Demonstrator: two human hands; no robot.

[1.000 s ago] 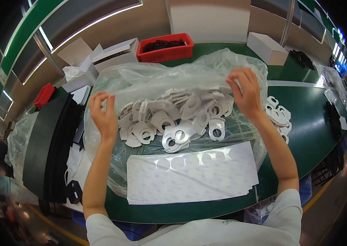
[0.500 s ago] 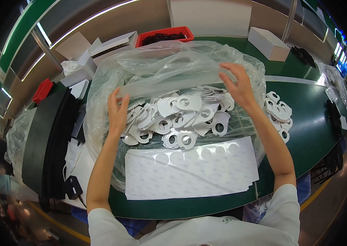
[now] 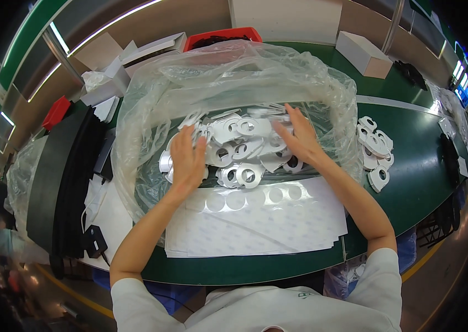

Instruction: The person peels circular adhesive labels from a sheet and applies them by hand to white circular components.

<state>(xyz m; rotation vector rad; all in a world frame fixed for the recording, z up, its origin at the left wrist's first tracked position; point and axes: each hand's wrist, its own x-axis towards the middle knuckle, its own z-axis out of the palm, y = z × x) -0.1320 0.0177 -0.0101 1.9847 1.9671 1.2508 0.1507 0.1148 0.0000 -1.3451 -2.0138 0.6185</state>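
Left hand and right hand lying flat, fingers spread, each grip open and apparently clasping nothing, pressing on white ring-shaped cutouts heaped inside clear plastic bag, sitting on green tabletop, above white backing sheets.

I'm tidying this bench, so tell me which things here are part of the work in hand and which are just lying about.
In hand:
left hand
right hand
white die-cut pieces with holes
clear plastic bag
white backing sheets

Lying about:
red bin
white box
black foam strips
side pile of white pieces
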